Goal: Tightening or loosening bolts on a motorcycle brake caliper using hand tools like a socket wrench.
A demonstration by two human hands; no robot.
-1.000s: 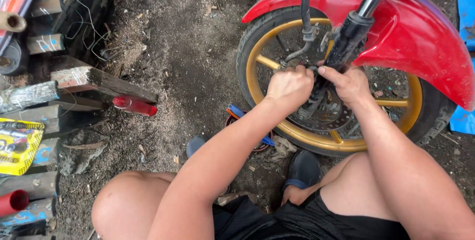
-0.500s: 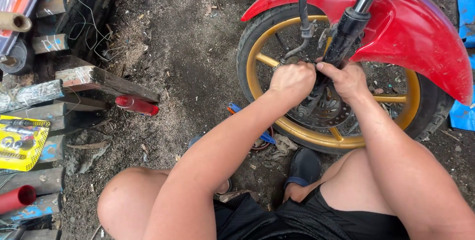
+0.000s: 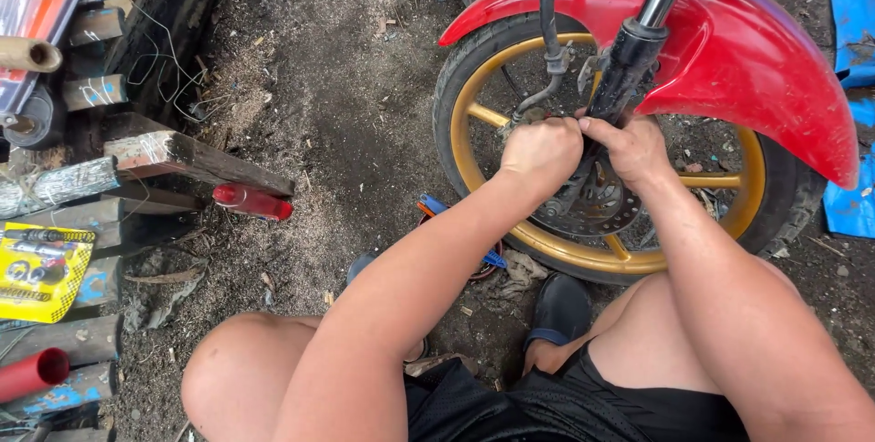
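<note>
Item: front wheel assembly of a red motorcycle, worked by two bare hands.

Left hand [image 3: 541, 152]: curled into a closed fist at the wheel's hub. Fingers are wrapped tight around something small near the brake caliper [image 3: 529, 118]; what exactly they hold cannot be told, since the fist hides it.

Right hand [image 3: 633, 149]: closed, fingers bent around the foot of the black fork leg [image 3: 622, 77], thumb pressed toward the left hand. The two hands touch knuckle to knuckle.

Key relation: the brake disc [image 3: 597, 203] lies directly below both sets of fingers, just under them, its flat face turned toward the camera. The fork leg runs up and away from the right fingers, its long axis tilted toward the upper right. The brake hose [image 3: 545, 14] rises from just above the left fingers. Both hands sit equally close to the hub; the left is nearer the caliper, the right nearer the fork.

Surroundings: gold wheel rim [image 3: 474, 159] to the left of the left fingers, red fender [image 3: 756, 59] above and right of the right fingers. A blue-handled tool [image 3: 456, 223] lies on the dirt below the left forearm; a red bottle [image 3: 252, 200] lies well away to the left.

Change from earlier frame: hands hold the same grip at the same spot; only the camera view shifts slightly, no clear movement of parts.
</note>
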